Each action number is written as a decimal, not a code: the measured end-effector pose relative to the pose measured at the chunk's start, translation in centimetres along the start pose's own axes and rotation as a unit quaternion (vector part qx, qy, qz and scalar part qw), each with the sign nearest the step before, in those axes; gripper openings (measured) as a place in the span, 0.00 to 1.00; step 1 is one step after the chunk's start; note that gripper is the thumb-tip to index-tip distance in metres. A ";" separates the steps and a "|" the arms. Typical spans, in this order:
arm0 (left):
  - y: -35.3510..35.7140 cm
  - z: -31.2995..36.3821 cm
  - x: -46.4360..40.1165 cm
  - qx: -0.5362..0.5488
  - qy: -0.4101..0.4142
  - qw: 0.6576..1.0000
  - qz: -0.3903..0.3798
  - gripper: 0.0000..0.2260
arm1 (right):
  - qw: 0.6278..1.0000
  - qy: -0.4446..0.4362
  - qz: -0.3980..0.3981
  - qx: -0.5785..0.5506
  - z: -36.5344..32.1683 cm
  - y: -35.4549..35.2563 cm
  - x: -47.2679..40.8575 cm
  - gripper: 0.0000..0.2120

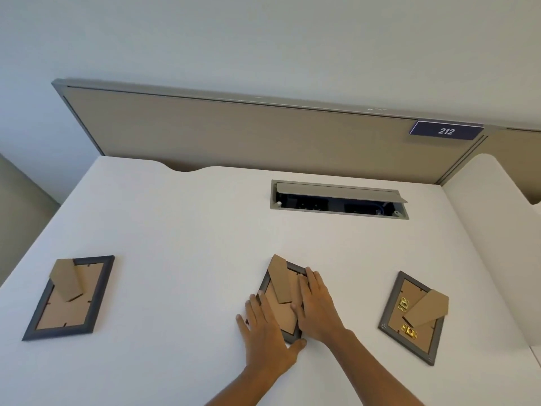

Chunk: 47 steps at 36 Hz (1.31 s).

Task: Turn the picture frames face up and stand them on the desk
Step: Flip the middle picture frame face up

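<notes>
Three dark picture frames lie face down on the white desk [181, 230], brown backs and cardboard easel legs showing. The left frame [70, 300] lies alone. The right frame [412, 317] has brass hangers on its back and is untouched. Both hands rest on the middle frame [282, 300]. My left hand [266, 332] lies flat on its left edge, thumb at the lower corner. My right hand [317, 303] covers its right edge, fingers spread along the frame. The frame still lies flat on the desk.
A cable hatch [339, 199] with its grey lid raised is set in the desk behind the frames. A beige partition panel [248, 133] with a "212" label [446, 131] closes the back. A second white desk [491, 206] adjoins on the right.
</notes>
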<state>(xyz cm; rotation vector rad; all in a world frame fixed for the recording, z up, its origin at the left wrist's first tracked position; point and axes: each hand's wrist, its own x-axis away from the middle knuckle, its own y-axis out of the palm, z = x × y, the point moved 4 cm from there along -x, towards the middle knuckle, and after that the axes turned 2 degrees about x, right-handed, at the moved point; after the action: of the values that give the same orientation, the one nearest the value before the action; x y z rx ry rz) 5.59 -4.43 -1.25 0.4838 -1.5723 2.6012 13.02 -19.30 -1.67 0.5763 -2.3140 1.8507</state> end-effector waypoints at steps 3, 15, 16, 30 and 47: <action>0.0 0.5 0.2 -0.021 -0.008 1.000 -0.021 0.66 | 1.000 -0.002 -0.013 0.000 0.3 0.4 0.0 0.36; -2.4 1.5 -0.6 -0.034 -0.041 0.998 -0.023 0.66 | 0.996 -0.066 -0.052 -0.013 2.0 0.2 0.9 0.36; -2.7 1.5 -0.7 -0.032 -0.041 0.998 -0.027 0.67 | 0.996 -0.078 -0.049 -0.013 2.2 0.1 1.1 0.37; -7.3 2.4 -0.5 0.007 -0.009 0.990 -0.141 0.67 | 0.964 -0.194 0.137 0.120 1.7 -1.3 3.8 0.43; -15.9 0.3 0.4 0.495 -0.071 0.850 -0.164 0.34 | 0.956 -0.053 0.153 -0.247 0.7 -8.0 9.7 0.13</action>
<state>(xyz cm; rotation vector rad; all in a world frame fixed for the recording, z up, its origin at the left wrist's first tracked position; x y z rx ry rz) 8.67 2.86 12.53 0.8912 0.0227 2.9034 7.15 -23.53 8.61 0.2635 -2.9253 1.2651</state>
